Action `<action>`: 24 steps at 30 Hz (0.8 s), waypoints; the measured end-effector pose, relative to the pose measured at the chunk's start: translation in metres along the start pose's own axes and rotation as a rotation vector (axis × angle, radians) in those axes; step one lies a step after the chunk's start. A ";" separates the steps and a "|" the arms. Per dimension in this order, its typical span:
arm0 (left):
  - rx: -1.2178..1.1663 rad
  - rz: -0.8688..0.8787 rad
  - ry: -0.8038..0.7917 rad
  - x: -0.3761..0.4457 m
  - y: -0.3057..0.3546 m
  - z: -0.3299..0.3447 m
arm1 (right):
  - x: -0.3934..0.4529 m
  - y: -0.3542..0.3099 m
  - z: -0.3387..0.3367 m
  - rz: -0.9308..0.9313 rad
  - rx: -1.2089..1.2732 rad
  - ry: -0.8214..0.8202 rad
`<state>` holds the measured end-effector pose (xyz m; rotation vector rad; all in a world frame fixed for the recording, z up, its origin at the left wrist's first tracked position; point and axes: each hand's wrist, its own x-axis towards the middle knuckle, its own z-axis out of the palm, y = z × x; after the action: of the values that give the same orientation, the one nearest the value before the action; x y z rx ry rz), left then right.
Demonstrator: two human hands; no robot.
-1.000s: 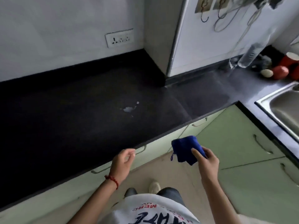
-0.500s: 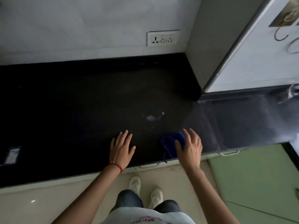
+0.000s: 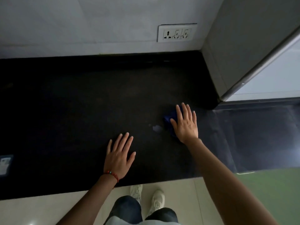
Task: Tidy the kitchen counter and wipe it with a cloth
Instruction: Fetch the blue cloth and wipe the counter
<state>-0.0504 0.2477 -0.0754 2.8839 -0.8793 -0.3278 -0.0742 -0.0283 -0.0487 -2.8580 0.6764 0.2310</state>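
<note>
A dark blue cloth point(image 3: 169, 118) lies on the black counter point(image 3: 73, 111), mostly hidden under my right hand point(image 3: 185, 124), which presses flat on it with fingers spread. A small pale wet spill point(image 3: 156, 128) sits on the counter just left of the cloth. My left hand point(image 3: 119, 157), with a red bead bracelet at the wrist, rests flat and empty on the counter near its front edge.
A white wall socket point(image 3: 177, 32) sits above the counter's back edge. A grey wall corner with a metal strip point(image 3: 253, 69) juts in at the right. A small pale reflection point(image 3: 4, 164) shows at the far left. Green cabinet fronts point(image 3: 269, 189) lie below right.
My right hand has slid the cloth away from the front edge to just right of the spill. My left hand stays flat on the counter.
</note>
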 end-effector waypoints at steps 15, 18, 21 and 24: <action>-0.038 0.012 0.012 0.002 -0.001 -0.002 | -0.016 -0.009 0.013 -0.073 -0.013 0.066; -0.042 0.013 0.014 0.002 -0.001 -0.002 | -0.004 -0.030 0.013 0.065 0.077 0.045; -0.088 -0.007 0.012 0.002 -0.002 -0.005 | -0.067 -0.046 0.033 -0.173 -0.005 0.065; -0.125 -0.018 0.016 -0.001 -0.004 -0.007 | -0.076 -0.032 0.034 -0.349 -0.099 0.010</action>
<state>-0.0474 0.2519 -0.0694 2.7773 -0.8013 -0.3481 -0.1297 0.0401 -0.0621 -3.0092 0.1624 0.2001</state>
